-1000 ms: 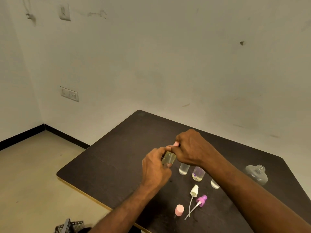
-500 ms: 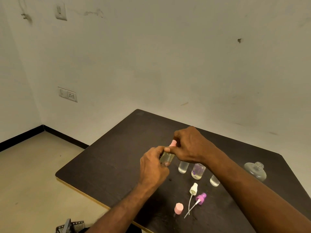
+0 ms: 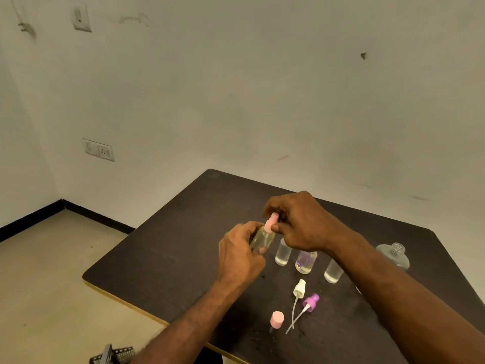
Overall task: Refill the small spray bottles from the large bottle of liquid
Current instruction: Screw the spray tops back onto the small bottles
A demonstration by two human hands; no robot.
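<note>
Bottle (image 3: 262, 236) small, clear, yellowish liquid, pink sprayer (image 3: 270, 224) on top.

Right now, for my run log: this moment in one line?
left hand holds spray bottle | right hand pinches pink sprayer | three bottles uncapped

A dark table (image 3: 170, 248) carries three small clear bottles: one (image 3: 283, 254) at the centre, one (image 3: 305, 262) with purple print at its 3 o'clock, another (image 3: 333, 273) at 4. A large open bottle (image 3: 395, 254) stands far at 3. At 6 lie a white sprayer (image 3: 299, 288), a purple sprayer (image 3: 311, 302) and a pink cap (image 3: 277, 319).
</note>
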